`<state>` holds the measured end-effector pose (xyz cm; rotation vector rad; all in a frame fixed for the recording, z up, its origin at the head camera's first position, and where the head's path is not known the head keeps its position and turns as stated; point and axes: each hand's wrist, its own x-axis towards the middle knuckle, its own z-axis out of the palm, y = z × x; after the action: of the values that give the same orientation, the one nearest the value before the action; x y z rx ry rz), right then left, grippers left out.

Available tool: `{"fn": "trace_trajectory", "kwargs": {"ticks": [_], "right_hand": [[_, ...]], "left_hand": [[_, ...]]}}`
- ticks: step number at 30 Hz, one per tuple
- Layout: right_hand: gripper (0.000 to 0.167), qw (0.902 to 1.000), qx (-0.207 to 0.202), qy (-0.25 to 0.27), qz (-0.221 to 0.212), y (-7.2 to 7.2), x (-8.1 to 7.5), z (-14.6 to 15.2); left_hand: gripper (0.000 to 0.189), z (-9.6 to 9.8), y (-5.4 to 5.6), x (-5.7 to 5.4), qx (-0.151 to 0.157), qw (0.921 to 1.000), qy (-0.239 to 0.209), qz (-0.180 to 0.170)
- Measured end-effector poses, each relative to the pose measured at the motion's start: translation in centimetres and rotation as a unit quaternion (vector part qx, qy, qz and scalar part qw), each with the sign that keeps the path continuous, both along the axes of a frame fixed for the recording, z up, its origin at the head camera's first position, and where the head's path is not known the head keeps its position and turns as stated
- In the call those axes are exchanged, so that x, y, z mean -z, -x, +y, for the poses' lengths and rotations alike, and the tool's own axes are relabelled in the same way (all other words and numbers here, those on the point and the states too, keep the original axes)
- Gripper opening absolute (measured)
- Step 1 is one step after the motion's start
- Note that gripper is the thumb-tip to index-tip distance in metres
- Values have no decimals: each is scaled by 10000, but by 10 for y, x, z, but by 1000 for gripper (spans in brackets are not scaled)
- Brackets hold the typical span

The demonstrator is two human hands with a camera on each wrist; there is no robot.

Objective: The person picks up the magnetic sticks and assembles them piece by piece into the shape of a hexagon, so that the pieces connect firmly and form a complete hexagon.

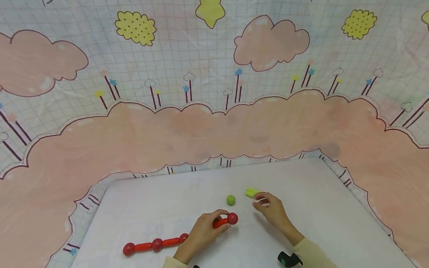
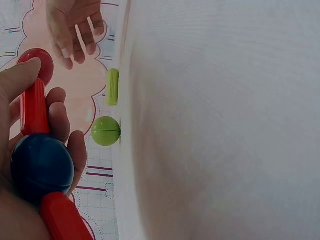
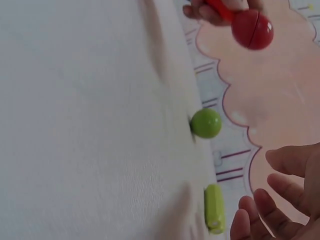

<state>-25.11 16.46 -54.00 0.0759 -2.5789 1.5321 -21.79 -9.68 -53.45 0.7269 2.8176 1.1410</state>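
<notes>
My left hand (image 1: 204,231) grips a chain of toy rods and balls by a red rod (image 2: 34,107) near its right end. A red ball (image 1: 232,218) caps that end, and a blue ball (image 2: 42,167) sits against the palm, hidden from the head view. Leftward runs the rest of the chain, with a red rod (image 1: 143,247) between red balls. My right hand (image 1: 274,212) holds nothing, its fingers loosely bent beside a yellow-green ridged rod (image 3: 214,209). A green ball (image 1: 231,200) lies between the two hands, just beyond the chain's red end ball.
Everything stands on a white tabletop (image 1: 131,207). Behind and around it hangs a patterned cloth (image 1: 214,130) with clouds and stars. Dark wrist cameras sit at both sleeves, the right one (image 1: 289,259) close above the table's near part.
</notes>
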Motion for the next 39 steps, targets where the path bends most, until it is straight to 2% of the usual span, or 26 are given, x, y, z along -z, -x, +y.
{"fn": "trace_trajectory", "kwargs": {"ticks": [11,18,30,39], "right_hand": [[25,9991,289,-189,-247,25,15,8],[25,9953,354,-874,-220,35,21,10],[23,9859,504,-1532,-453,37,16,2],[23,9930,384,-1069,-336,28,20,8]], "left_hand": [[36,-3,1,1,-2,10000,-41,-78],[36,-3,0,0,13,9999,-91,-86],[36,-4,-1,0,-36,9999,-36,-138],[35,-5,-2,0,-59,10000,-58,-48]]}}
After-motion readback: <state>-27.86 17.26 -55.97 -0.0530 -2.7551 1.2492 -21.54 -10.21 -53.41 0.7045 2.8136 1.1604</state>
